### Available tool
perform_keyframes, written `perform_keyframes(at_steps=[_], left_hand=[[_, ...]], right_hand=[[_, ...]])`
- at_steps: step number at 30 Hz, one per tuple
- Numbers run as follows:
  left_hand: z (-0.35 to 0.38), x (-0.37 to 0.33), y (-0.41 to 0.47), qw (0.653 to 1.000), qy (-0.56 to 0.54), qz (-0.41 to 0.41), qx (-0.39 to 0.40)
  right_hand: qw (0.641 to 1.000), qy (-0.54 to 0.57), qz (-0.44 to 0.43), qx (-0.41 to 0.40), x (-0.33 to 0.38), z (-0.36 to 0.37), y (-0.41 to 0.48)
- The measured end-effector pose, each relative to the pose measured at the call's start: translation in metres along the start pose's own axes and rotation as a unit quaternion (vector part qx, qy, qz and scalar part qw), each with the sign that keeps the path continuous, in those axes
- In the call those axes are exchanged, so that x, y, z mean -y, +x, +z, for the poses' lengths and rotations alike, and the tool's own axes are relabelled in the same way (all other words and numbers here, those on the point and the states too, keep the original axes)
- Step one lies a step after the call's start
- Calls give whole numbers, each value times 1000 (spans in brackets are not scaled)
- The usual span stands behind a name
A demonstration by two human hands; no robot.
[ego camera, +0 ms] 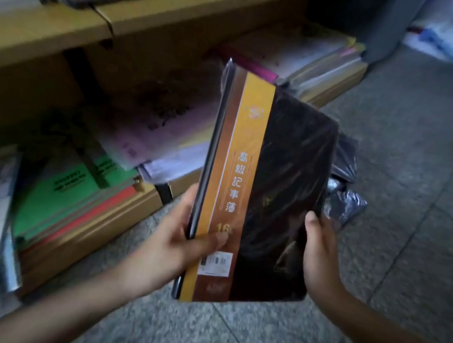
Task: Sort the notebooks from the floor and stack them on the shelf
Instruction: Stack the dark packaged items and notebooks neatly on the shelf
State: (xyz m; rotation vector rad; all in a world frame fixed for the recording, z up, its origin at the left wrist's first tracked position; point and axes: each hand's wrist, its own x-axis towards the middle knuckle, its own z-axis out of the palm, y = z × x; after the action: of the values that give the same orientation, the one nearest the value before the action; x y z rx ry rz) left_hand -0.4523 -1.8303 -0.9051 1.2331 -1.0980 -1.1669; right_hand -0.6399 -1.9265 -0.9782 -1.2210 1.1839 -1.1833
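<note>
Notebook [263,194], dark brown cover with a gold band down its left side, printed characters on the band, shiny clear wrap all over: held upright in mid-air between both hands, above the floor [408,184] and just in front of the shelf [142,20], top leaning slightly to the left. Left hand [176,240] clamped on the lower spine edge, thumb [210,239] laid flat across the gold band just above a white barcode label [216,262], fingers wrapped along and behind the spine, mostly out of sight. Left forearm up from the lower left corner. Right hand [321,253] gripping the lower right edge, thumb [311,222] pressed on the front cover, remaining fingers hidden behind the book. Right forearm in from the lower right corner, in shadow. Low wooden shelf to the left, blurred, with flat stacks inside: green-covered books [70,186] in the nearer bay, pale papers [148,136] farther in. Crumpled dark plastic wrap [343,188] on the grey speckled floor, partly hidden behind the notebook's right edge.
</note>
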Motion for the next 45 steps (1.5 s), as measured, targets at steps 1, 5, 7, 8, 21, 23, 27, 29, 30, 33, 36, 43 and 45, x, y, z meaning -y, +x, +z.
perform_keyframes(at_steps=[1,5,7,8,21,23,27,29,30,33,36,43,45], left_hand=[[-3,-13,3,1000,8,23,-5],[-16,-65,12,995,7,89,-42],[-21,-86,14,991,-24,110,-76],[-24,-94,15,987,-34,124,-98],[-56,-155,54,954,-108,146,-240],[-59,-159,60,957,-135,110,-233],[-67,-155,61,965,-98,75,-233],[-72,-149,56,968,-60,65,-235],[-72,-148,50,972,-24,67,-223],[-71,-148,36,948,222,75,-213],[-67,-143,34,832,499,78,-230],[-70,-134,63,664,680,148,-275],[-73,-132,68,642,692,150,-296]], right_hand=[[1000,6,-21,4,13,6,7],[997,50,-40,48,71,26,39],[991,95,-44,84,98,35,51],[988,115,-44,95,111,38,54],[928,252,63,268,174,81,62],[919,290,85,254,178,86,70],[914,305,82,253,177,93,77],[914,297,74,265,175,91,79],[913,297,69,271,175,90,82],[906,310,44,286,180,87,89],[905,312,12,290,187,94,100],[971,171,-74,151,185,133,130],[978,126,-103,128,182,140,135]])
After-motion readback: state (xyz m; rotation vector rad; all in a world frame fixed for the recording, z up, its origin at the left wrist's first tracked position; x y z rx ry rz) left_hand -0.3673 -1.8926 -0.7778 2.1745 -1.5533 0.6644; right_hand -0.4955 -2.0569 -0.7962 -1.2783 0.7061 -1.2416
